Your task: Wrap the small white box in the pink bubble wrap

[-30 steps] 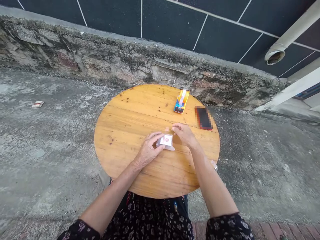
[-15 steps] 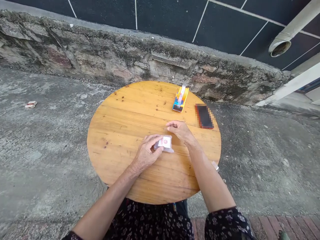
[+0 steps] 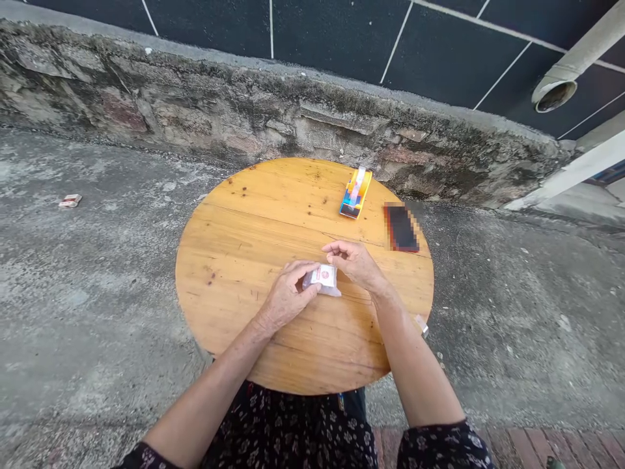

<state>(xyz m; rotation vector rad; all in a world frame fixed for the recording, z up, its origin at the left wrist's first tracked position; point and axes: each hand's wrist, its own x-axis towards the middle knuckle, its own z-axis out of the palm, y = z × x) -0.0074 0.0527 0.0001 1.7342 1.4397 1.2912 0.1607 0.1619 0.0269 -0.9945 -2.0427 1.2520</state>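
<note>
A small white packet with red print (image 3: 326, 276), wrapped in clear plastic, lies near the middle of the round wooden table (image 3: 234, 241). My left hand (image 3: 288, 293) grips it from the left, thumb along the near side and fingers over the far side. Just above the packet's far right corner is my right hand (image 3: 355, 266), its index finger stretched leftward and its thumb lower, with a gap between them. Nothing shows between those fingers. I cannot tell whether the right thumb touches the wrapping.
A yellow and blue tape dispenser (image 3: 356, 193) stands at the table's far side. To its right lies a dark, blurred-out flat object with a red edge (image 3: 402, 228). A small pale item (image 3: 420, 324) sits at the right rim, partly behind my right forearm. A stone wall (image 3: 234, 111) runs behind.
My right hand has come slightly down and nearer to the packet's far corner. My left hand still holds the packet. The whole view has shifted a little.
</note>
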